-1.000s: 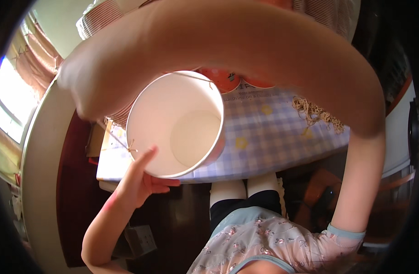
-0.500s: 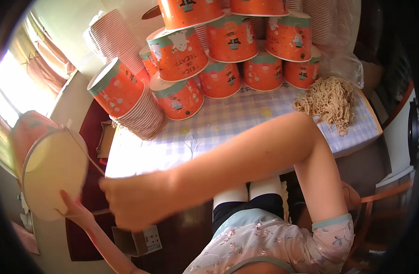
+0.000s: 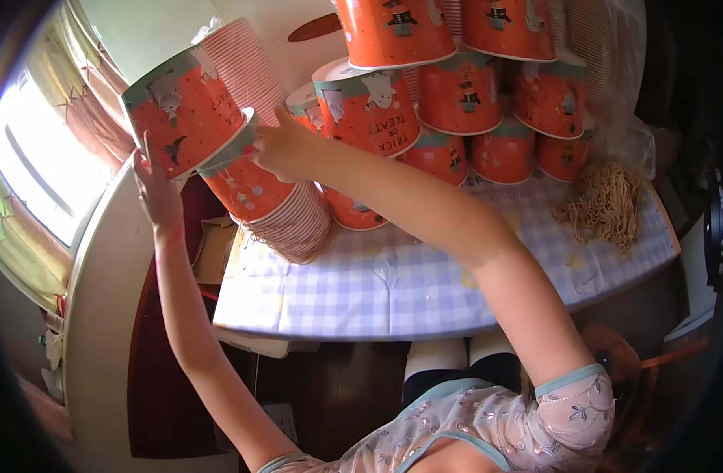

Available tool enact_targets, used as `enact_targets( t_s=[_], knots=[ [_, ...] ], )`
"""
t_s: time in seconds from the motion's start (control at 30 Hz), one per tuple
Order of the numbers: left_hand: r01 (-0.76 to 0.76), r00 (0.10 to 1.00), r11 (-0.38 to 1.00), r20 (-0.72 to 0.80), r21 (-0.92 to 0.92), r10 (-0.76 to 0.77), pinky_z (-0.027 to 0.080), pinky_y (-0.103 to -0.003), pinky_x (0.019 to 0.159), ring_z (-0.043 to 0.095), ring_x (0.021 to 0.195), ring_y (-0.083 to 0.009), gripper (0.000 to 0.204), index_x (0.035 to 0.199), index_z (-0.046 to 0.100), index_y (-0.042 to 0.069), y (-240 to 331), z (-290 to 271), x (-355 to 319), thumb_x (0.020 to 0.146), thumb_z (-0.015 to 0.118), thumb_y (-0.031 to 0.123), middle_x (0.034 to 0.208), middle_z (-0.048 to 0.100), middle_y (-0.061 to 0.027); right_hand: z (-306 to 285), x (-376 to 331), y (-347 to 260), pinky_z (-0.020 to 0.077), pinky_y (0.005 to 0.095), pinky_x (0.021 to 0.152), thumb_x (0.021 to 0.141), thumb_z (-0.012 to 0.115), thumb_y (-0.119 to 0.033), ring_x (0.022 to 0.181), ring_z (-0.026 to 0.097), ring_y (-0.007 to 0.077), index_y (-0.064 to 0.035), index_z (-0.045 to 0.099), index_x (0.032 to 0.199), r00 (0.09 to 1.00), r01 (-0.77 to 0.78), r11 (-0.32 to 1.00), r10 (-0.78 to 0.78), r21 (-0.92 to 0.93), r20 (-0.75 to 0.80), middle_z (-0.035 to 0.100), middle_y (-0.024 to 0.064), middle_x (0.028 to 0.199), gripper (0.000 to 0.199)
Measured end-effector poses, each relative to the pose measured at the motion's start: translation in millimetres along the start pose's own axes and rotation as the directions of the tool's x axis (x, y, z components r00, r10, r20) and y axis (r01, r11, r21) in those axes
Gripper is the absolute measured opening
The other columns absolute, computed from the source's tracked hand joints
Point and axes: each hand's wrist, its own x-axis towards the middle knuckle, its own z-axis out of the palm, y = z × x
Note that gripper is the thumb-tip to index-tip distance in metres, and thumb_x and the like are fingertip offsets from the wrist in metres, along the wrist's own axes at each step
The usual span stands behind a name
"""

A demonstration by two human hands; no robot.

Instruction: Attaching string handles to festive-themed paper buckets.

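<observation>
- work in hand: one orange paper bucket (image 3: 184, 118), printed with small cartoon figures and banded in teal at the rim, held up at the left, tilted, apparently at the top of a nested stack of buckets (image 3: 278, 209) that leans on the worktop (image 3: 393, 292).
- left hand (image 3: 158, 193): flat against the bucket's lower side, fingers spread.
- right hand (image 3: 286, 146): closed on the bucket's rim, arm reaching across the worktop; the two hands are apart, one on each side of the bucket.
- progress, judged: a pyramid of upturned buckets (image 3: 456, 87) already stands at the back in at least three tiers; the nested stack looks thick, so many remain.
- contents: no bucket's inside is visible from here; cannot tell.
- loose stock: heap of pale crinkled paper shred (image 3: 605, 205) on the checked cloth, right; striped paper cups (image 3: 239, 59) stacked behind.
</observation>
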Motion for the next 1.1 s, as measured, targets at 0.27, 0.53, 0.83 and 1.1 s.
enact_targets(
  t_s=[0.27, 0.53, 0.83, 1.1],
  knots=[
    [-0.014, 0.999, 0.998, 0.051, 0.056, 0.011, 0.043, -0.036, 0.068, 0.043, 0.093, -0.0284, 0.065, 0.121, 0.018, 0.025, 10, 42, -5, 0.069, 0.041, -0.006, 0.107, 0.033, -0.0153, 23, 9, 11, 0.0197, 0.0500, 0.088, 0.066, 0.047, -0.010, 0.100, 0.039, 0.0192, -0.0049, 0.056, 0.084, 0.955, -0.144, 0.987, 0.157, -0.069, 0.252, 0.049, 0.0057, 0.096, 0.021],
    [-0.071, 0.971, 0.997, 0.232, 0.033, 0.061, 0.045, -0.036, 0.056, 0.050, 0.072, -0.0274, 0.068, 0.122, 0.014, 0.028, 9, 35, -4, 0.068, 0.036, -0.009, 0.084, 0.040, -0.0111, 35, 16, 8, 0.0266, 0.0425, 0.082, 0.065, 0.047, -0.009, 0.088, 0.048, 0.0196, -0.0067, 0.057, 0.080, 0.941, -0.176, 0.984, 0.167, 0.006, 0.295, 0.055, 0.0068, 0.080, 0.018],
    [0.011, 0.965, 0.998, 0.262, 0.061, -0.026, 0.046, -0.034, 0.051, 0.051, 0.064, -0.0290, 0.069, 0.123, 0.009, 0.021, 15, 39, -27, 0.068, 0.038, -0.009, 0.082, 0.039, -0.0143, 48, 11, 5, 0.0305, 0.0391, 0.077, 0.067, 0.047, -0.012, 0.089, 0.047, 0.0180, -0.0077, 0.056, 0.081, 0.949, -0.202, 0.979, 0.204, -0.032, 0.239, 0.054, 0.0044, 0.088, 0.017],
    [-0.219, 0.934, 0.975, 0.297, 0.040, 0.198, 0.047, -0.034, 0.056, 0.049, 0.074, -0.0301, 0.068, 0.122, 0.017, 0.016, 12, 28, -38, 0.064, 0.038, -0.014, 0.092, 0.033, -0.0153, 54, -3, -9, 0.0323, 0.0346, 0.075, 0.064, 0.049, -0.013, 0.085, 0.047, 0.0159, -0.0091, 0.058, 0.075, 0.960, -0.203, 0.976, 0.214, -0.079, 0.179, 0.054, 0.0034, 0.082, 0.014]
  ],
)
